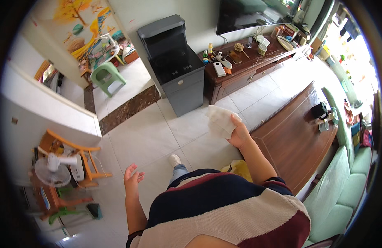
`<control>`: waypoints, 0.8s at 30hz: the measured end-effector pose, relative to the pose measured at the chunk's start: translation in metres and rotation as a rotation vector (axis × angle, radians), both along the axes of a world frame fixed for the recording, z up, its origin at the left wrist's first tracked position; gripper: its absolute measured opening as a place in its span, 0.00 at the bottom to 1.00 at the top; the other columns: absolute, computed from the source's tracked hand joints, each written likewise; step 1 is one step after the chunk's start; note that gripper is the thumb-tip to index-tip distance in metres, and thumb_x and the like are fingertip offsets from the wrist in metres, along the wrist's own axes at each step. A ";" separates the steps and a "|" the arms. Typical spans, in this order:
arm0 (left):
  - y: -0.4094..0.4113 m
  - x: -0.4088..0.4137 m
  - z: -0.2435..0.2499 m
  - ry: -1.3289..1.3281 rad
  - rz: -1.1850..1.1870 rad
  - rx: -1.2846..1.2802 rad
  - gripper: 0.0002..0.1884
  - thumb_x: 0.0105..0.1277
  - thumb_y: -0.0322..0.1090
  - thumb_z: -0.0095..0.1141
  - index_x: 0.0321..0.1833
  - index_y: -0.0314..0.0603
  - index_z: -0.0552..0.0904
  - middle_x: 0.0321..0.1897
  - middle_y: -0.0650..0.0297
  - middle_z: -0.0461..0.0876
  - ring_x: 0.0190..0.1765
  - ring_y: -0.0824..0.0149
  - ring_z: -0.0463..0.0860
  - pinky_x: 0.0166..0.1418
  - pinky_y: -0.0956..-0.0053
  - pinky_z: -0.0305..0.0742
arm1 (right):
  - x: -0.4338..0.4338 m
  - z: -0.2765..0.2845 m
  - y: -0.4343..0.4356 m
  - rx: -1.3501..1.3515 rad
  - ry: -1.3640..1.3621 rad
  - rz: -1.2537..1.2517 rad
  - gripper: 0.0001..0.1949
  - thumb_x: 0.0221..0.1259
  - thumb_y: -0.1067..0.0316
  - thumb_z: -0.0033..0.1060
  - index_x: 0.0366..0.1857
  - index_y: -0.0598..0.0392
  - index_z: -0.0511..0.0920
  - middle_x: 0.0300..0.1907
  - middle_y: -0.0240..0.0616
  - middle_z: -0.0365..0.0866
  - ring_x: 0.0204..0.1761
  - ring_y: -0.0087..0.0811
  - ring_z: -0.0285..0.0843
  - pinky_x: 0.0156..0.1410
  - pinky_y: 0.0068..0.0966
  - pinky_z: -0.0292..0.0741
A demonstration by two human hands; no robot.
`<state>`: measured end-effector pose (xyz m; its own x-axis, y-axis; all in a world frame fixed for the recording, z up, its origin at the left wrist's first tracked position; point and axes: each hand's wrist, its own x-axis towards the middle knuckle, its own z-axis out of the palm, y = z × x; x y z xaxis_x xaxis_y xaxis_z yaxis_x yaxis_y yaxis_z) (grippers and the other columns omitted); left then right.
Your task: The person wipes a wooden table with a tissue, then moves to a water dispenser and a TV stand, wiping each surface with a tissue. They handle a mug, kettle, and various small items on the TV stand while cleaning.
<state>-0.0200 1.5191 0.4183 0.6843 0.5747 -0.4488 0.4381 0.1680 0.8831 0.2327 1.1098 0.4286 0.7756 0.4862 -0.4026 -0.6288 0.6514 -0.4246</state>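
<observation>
My right hand (239, 133) grips a thin white cloth or wipe (221, 121) by its right edge, and the rest of it spreads out to the left. The cloth is in the air over the tiled floor, beside the left end of a brown wooden coffee table (290, 133). My left hand (133, 177) is at the lower left with nothing in it, its fingers loosely curled and apart. Straight ahead stands a dark grey cabinet-type tea bar machine (184, 90) with a glossy black top.
A wooden TV cabinet (231, 82) holding many small items runs along the wall below a television (250, 15). A wooden chair (85, 152) and a white fan (53, 170) stand left. A green plastic chair (108, 76) is beyond the doorway. Green sofa cushions (330, 186) line the right.
</observation>
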 end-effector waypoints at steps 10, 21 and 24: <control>0.128 0.305 0.070 -0.194 -0.354 0.143 0.22 0.73 0.28 0.52 0.70 0.39 0.74 0.65 0.58 0.77 0.51 0.67 0.86 0.57 0.73 0.78 | 0.167 -0.016 0.078 -0.199 -0.004 -0.500 0.23 0.81 0.53 0.44 0.71 0.53 0.68 0.69 0.42 0.76 0.69 0.44 0.75 0.73 0.44 0.73; 0.126 0.473 0.053 -0.262 -0.408 0.139 0.22 0.73 0.28 0.53 0.70 0.35 0.73 0.64 0.56 0.78 0.52 0.67 0.85 0.62 0.72 0.77 | 0.506 0.056 0.215 -1.128 -1.160 -0.446 0.22 0.79 0.67 0.50 0.74 0.49 0.70 0.73 0.38 0.73 0.76 0.34 0.66 0.78 0.27 0.61; 0.134 0.503 0.054 -0.267 -0.418 0.138 0.23 0.72 0.28 0.54 0.70 0.33 0.72 0.63 0.55 0.78 0.54 0.66 0.85 0.63 0.71 0.76 | 0.566 0.055 0.260 -1.848 -1.322 -0.196 0.24 0.78 0.52 0.46 0.74 0.37 0.69 0.80 0.39 0.61 0.82 0.46 0.51 0.85 0.46 0.48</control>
<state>0.4831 1.6534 0.4720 0.9486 0.2692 -0.1666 0.1992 -0.0989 0.9750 0.7989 1.3703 0.4836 0.8752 0.2238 0.4289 0.4138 -0.8056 -0.4240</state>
